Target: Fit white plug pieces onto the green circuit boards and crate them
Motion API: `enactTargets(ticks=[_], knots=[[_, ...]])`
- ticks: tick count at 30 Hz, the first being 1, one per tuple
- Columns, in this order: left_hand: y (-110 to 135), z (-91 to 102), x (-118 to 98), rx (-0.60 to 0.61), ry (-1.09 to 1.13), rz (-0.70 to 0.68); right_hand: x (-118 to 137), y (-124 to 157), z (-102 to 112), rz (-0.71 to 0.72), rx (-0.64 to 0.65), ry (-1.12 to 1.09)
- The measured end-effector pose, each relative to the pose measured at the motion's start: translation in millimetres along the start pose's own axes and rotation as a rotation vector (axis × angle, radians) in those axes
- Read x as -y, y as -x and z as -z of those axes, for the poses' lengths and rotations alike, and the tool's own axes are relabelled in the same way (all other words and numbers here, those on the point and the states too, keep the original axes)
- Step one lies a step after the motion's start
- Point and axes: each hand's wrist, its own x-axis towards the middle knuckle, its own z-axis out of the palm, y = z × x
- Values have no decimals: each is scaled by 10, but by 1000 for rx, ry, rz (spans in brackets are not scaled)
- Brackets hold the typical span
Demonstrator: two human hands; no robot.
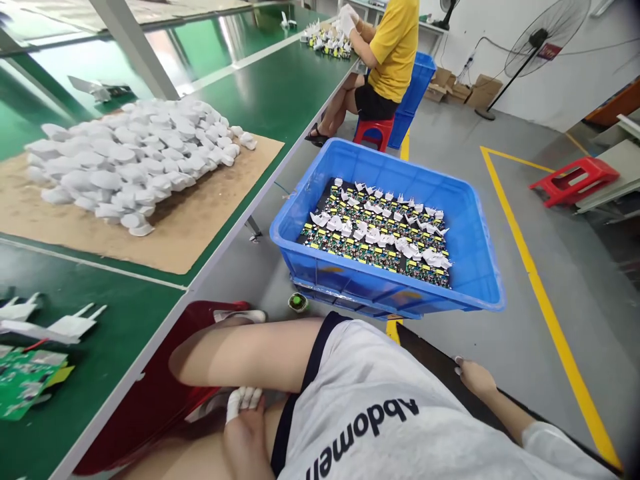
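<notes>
My left hand (244,427) lies low in the middle of the view, against my bare thigh. Its fingers are stretched out side by side, wear white fingertip covers and hold nothing. My right hand (474,379) reaches back to the right and rests on a dark surface beside my white shirt. Its fingers bend away from view and only one white-tipped finger shows. A blue plastic crate (470,220) stands on the floor ahead of my knees, apart from both hands. It is filled with green circuit boards (373,250) fitted with white plug parts.
The green workbench (280,93) runs along the left. On it lie a cardboard sheet (200,220) with a heap of white plastic shells (130,157), plus loose plug parts (75,325) and a circuit board (23,380). Another person (390,53) sits at the far end. A red stool (575,180) and a fan (545,33) stand on the right.
</notes>
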Motion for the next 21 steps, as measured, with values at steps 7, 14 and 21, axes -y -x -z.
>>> enactTargets(ticks=[7,14,21], knots=[[-5,42,27,-13,12,41,353,-592,22,238,128,133],[-30,60,54,-25,27,37,1103,-964,55,512,114,168],[-26,59,63,-24,-11,26,1412,-1207,74,598,47,88]])
